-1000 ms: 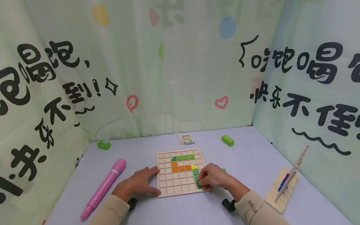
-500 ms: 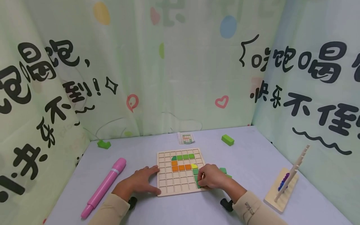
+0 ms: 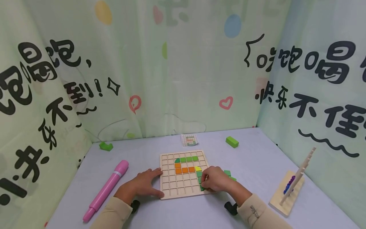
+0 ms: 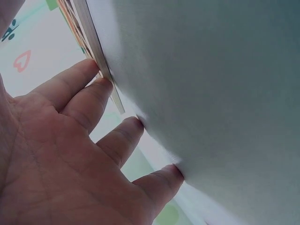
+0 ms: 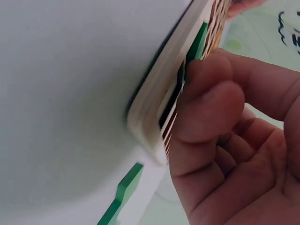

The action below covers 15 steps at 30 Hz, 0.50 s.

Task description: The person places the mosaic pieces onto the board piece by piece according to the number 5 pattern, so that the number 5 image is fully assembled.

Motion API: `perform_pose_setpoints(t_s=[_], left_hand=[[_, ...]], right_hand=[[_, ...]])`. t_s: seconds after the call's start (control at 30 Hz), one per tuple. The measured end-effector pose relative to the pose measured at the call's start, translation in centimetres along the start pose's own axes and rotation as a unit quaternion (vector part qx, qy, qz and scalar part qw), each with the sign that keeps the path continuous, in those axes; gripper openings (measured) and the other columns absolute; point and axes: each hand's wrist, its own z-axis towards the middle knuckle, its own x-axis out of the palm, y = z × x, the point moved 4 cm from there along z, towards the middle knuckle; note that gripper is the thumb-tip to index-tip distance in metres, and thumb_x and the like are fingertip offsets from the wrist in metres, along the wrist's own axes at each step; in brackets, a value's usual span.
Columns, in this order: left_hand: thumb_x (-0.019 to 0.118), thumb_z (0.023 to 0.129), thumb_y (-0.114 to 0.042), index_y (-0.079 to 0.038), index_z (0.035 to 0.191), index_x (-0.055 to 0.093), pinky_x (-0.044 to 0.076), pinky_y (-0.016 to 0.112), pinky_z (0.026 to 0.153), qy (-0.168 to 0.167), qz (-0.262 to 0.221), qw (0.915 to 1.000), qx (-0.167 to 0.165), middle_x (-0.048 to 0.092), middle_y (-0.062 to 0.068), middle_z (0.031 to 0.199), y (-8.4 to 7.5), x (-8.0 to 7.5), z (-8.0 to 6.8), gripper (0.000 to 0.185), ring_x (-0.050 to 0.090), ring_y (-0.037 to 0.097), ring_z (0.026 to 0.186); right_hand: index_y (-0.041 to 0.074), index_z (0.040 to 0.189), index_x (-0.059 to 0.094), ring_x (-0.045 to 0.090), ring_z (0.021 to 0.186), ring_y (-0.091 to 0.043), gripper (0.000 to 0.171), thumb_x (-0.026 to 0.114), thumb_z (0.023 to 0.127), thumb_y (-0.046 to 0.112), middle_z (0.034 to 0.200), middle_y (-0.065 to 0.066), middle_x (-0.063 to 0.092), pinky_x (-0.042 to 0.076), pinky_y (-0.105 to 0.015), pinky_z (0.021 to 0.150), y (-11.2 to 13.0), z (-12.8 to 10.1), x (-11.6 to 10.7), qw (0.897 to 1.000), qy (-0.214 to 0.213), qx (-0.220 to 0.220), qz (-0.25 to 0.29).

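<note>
— Where are your hands?

— Your left hand (image 3: 140, 186) lies flat on the table (image 3: 257, 162) at the near left corner of the wooden grid board (image 3: 167, 178). Its fingers are straight and spread; the left wrist view shows two fingertips (image 4: 101, 84) touching the board's edge (image 4: 93, 42), the others on the table.

— And the right one?

— Your right hand (image 3: 215, 182) sits at the board's near right corner, fingers curled and pinching a dark green tile (image 3: 202, 188) down at the board. In the right wrist view your thumb (image 5: 206, 101) presses against that green piece (image 5: 197, 44) at the board's rim (image 5: 154, 117). Whether the tile is fully seated in a cell, I cannot tell.

— What's on the board?

— A row of green tiles (image 3: 188, 158) at the far side, orange tiles (image 3: 184, 170) below them, a yellow tile (image 3: 197, 168) to their right, and green ones running toward you.

— Anything nearby?

— Loose green tiles (image 3: 227, 173) just right of your right hand. A pink marker (image 3: 106, 190) lies to the left, a pattern card (image 3: 189, 140) beyond the board, a green block (image 3: 232, 142) far right, a green piece (image 3: 105, 146) far left, and a wooden bead rack (image 3: 288, 192) at the near right.
</note>
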Motion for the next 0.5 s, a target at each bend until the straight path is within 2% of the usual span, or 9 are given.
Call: perform_pose_setpoints(t_s=[0.13,0.27,0.5], left_hand=[[0.090,0.074,-0.048,-0.019,0.153,0.052,0.029,0.068,0.119,0.000,0.001,1.0000,0.005,0.043,0.001,0.165,-0.1,-0.1,-0.1,0.093,0.032,0.044,0.153],[0.090,0.074,-0.048,-0.019,0.152,0.052,0.030,0.067,0.118,-0.001,0.003,1.0000,0.006,0.043,0.000,0.165,-0.1,0.0,-0.2,0.092,0.032,0.044,0.153],[0.091,0.073,-0.048,-0.019,0.152,0.052,0.029,0.067,0.119,-0.004,0.005,1.0000,0.006,0.043,-0.001,0.165,0.0,0.1,0.0,0.092,0.032,0.042,0.153]], right_hand=[[0.012,0.085,0.068,0.055,0.061,-0.014,0.009,0.075,0.091,0.008,0.070,0.000,0.061,0.043,-0.028,0.056,-1.2,-0.3,-0.9,0.999,-0.014,-0.002,0.030],[0.009,0.096,0.069,0.056,0.066,-0.016,0.006,0.071,0.092,0.005,0.076,-0.002,0.061,0.044,-0.029,0.060,-2.8,-0.5,-2.0,0.998,-0.025,0.027,0.058],[0.006,0.107,0.071,0.056,0.078,-0.017,0.015,0.067,0.093,0.003,0.088,-0.003,0.061,0.049,-0.031,0.068,-5.6,-1.1,-3.7,0.994,-0.066,0.073,0.048]])
